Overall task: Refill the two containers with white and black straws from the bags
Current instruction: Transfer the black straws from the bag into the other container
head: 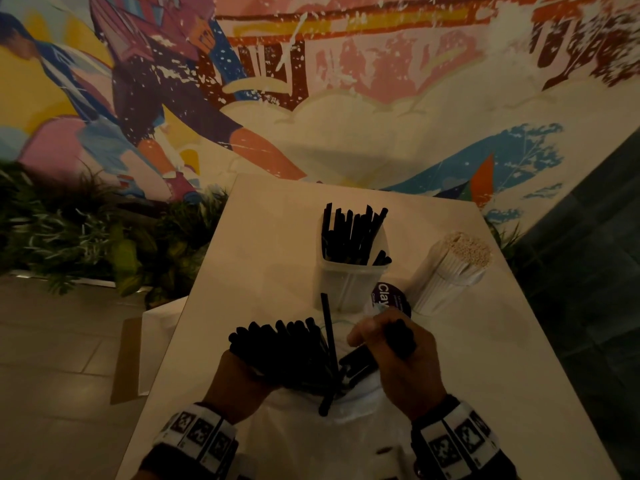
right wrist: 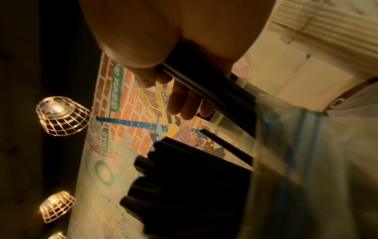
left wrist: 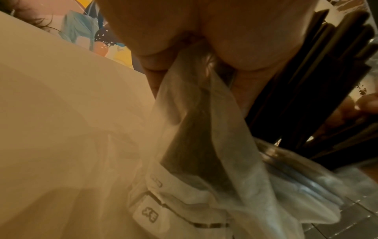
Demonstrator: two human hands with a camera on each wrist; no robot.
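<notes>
Black straws (head: 287, 351), apparently fanned, bagged

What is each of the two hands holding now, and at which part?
The left hand grips the bag round the lower part of its black straws. The right hand holds a few black straws near their top ends.

- All three views are dimly lit, in a warm amber cast.
- Two caged lamps (right wrist: 62, 115) are seen glowing in the right wrist view, flared at their centres.
- The black straws (head: 284, 351) are rendered as near-featureless dark shapes in the head view.
- The table (head: 263, 244) edges and the mural (head: 311, 81) are bent by wide-angle distortion.
- The plastic bag (left wrist: 204, 129) is shown soft and blurred at close range.
</notes>
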